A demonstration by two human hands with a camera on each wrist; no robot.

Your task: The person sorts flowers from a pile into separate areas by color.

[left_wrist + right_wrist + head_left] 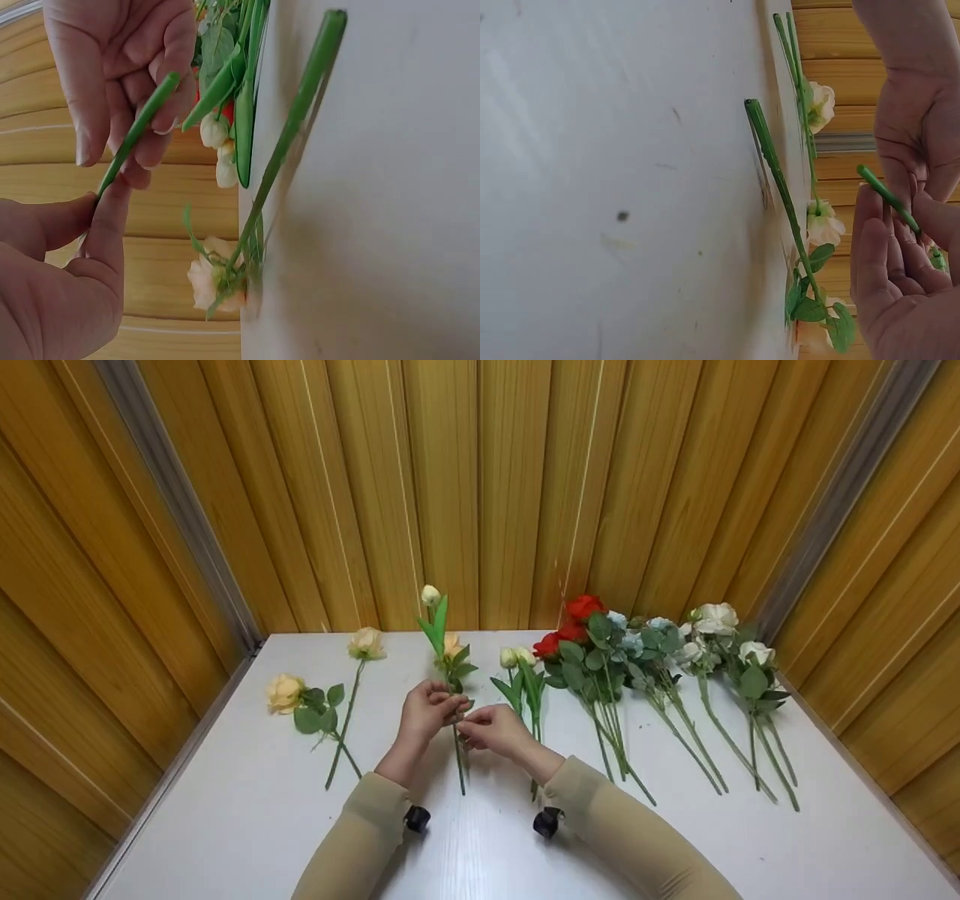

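In the head view my left hand (429, 711) pinches the stem of a white tulip (430, 595) between thumb and forefinger. The tulip is raised above the table, its bud and green leaves pointing away from me. Close beside it, my right hand (495, 730) has its fingers curled at the lower stem. The green stem end (154, 105) sticks out past the fingers in both wrist views. Under the hands a peach rose (452, 645) lies on the table, its stem (780, 184) toward me and its bloom partly hidden.
Two peach roses (285, 694) lie at left with stems crossing. White tulips (517, 658) lie just right of the hands. Farther right are red roses (585, 607), pale blue flowers (632, 642) and white flowers (715, 619). The white table (225, 825) meets wood-patterned walls (510, 495).
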